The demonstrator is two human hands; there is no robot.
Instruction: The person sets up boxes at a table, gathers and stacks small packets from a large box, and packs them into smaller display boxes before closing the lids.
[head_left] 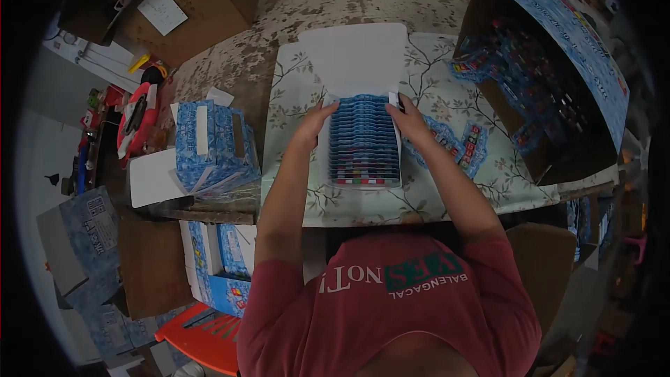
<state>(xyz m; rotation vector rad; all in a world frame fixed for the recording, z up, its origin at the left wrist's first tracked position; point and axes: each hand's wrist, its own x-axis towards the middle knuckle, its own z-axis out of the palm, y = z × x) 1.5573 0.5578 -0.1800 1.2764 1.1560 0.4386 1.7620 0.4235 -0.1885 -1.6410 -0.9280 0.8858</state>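
An open white box [326,160] lies on the floral cloth [286,192], its lid [356,56] raised on the far side. Inside stands a row of blue packets [363,136], packed one behind another. My left hand [319,121] grips the box's left edge near the lid, thumb over the rim. On the opposite side my right hand [408,119] holds the right edge, its thumb near the packets. The undersides of both hands' fingers are partly hidden. Loose blue packets [474,146] lie on the cloth just right of my right forearm.
A large carton [586,49] tipped open at the right holds many blue packets. Stacked blue boxes [209,136] stand at the left, beside a red object [139,119]. A brown carton [209,7] sits back left. An orange chair [199,338] is at lower left.
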